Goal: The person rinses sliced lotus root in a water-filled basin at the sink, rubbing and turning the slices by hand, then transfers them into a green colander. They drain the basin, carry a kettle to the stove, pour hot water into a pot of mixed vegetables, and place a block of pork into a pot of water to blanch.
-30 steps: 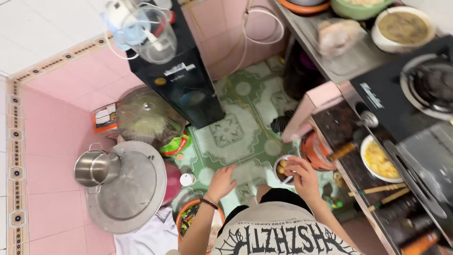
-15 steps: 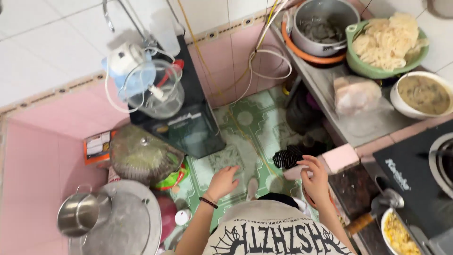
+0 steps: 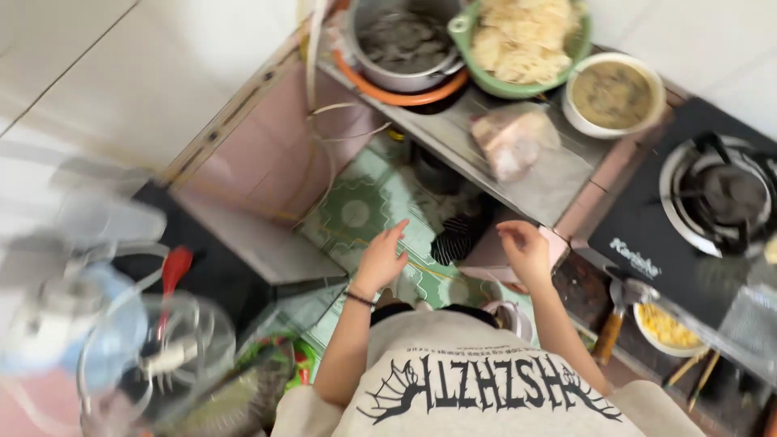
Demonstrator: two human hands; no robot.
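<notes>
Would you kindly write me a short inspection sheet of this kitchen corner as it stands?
Surface: steel counter, crowded.
Job's things: nothing held.
Clutter: grey pot, green bowl of noodles, white bowl, bagged item.
Hands: left hand and right hand open, empty, above the patterned floor.
Cables: pale cords hang down the pink wall.
Surroundings: gas stove; blurred blender.

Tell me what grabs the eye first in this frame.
Two bare hands, left hand and right hand, hover open over the green patterned floor. Above them a metal shelf carries a green bowl of pale noodles, a steel pot and a bowl of brownish sauce; a black gas stove sits right.
</notes>
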